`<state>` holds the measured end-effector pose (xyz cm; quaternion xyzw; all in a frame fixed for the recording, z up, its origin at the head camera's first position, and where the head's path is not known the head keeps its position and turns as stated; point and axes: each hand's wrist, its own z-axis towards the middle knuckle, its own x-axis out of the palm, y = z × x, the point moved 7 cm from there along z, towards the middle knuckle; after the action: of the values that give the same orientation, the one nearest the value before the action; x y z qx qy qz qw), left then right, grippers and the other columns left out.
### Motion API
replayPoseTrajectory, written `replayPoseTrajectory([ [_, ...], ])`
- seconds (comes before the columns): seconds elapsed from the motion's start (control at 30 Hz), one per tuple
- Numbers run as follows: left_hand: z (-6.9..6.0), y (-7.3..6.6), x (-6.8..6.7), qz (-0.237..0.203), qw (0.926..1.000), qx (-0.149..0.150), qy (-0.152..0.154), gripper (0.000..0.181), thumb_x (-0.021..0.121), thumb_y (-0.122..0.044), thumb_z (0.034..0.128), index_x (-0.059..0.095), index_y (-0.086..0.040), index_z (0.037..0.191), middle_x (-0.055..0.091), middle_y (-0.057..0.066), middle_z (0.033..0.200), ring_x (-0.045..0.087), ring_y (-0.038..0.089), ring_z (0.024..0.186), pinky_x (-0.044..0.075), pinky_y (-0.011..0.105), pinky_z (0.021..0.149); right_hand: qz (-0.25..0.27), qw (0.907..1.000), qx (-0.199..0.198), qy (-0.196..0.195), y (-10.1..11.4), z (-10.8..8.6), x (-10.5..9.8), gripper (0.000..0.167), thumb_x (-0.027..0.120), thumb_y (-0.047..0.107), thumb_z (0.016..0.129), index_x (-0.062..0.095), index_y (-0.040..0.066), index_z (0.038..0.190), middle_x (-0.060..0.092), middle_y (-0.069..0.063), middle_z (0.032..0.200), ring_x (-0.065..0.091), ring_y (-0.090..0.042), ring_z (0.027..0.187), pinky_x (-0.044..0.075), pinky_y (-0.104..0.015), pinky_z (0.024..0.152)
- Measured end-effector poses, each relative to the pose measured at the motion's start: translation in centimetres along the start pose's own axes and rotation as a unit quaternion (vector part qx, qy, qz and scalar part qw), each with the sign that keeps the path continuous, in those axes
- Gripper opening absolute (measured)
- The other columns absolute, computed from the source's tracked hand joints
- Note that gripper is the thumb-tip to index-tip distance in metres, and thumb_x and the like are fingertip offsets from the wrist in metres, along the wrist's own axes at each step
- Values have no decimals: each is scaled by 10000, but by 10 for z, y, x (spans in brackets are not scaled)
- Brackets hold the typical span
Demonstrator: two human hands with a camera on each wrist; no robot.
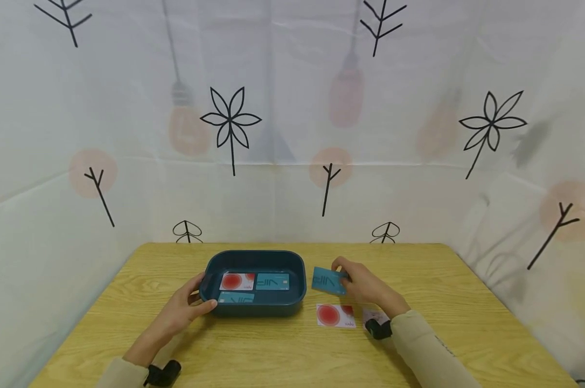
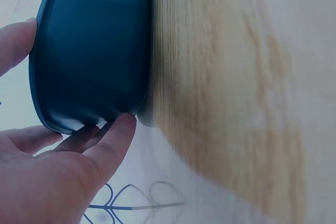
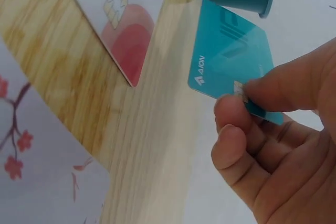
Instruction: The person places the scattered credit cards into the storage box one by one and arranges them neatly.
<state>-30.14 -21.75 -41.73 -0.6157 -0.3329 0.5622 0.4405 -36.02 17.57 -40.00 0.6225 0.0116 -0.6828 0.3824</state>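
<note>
Your right hand (image 1: 359, 279) pinches one blue card (image 1: 325, 281).
Left hand (image 1: 180, 311) grips one tray (image 1: 257, 310): three cards (image 1: 271, 281) inside, two white cards (image 1: 328, 315) outside.

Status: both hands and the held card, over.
Left hand grips the blue tray. Right hand pinches the teal VIP card, right of tray. Nothing visible between card and tray.

The left forearm (image 1: 124, 373) extends from the near left toward the far right; the left hand (image 1: 177, 311) grips with its thumb (image 2: 16, 45) spread apart from its fingers (image 2: 113, 142). The right forearm (image 1: 425, 347) extends from the near right toward the far left; the right hand (image 1: 362, 281) pinches, thumb opposing bent fingers (image 3: 230, 148).
</note>
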Motion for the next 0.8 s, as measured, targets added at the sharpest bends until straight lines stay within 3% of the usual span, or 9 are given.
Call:
replayPoseTrajectory([
  [0.3,0,1,0,-35,10000,-47,18,802,692,-232,893,216,-44,1510,310,256,1481,391,444,1301,496,425,916,172,9991,147,-368,3,1,-8,280,498,-27,905,533,149,1121,590,-6,889,517,-150,740,448,-326,688],
  [0.8,-1,2,0,-55,10000,-21,24,814,696,-252,889,213,-42,1510,309,256,1482,384,440,1308,493,425,920,251,9946,25,-1004,12,2,-22,277,500,-25,903,535,142,1121,575,-27,844,498,-164,687,422,-315,621],
])
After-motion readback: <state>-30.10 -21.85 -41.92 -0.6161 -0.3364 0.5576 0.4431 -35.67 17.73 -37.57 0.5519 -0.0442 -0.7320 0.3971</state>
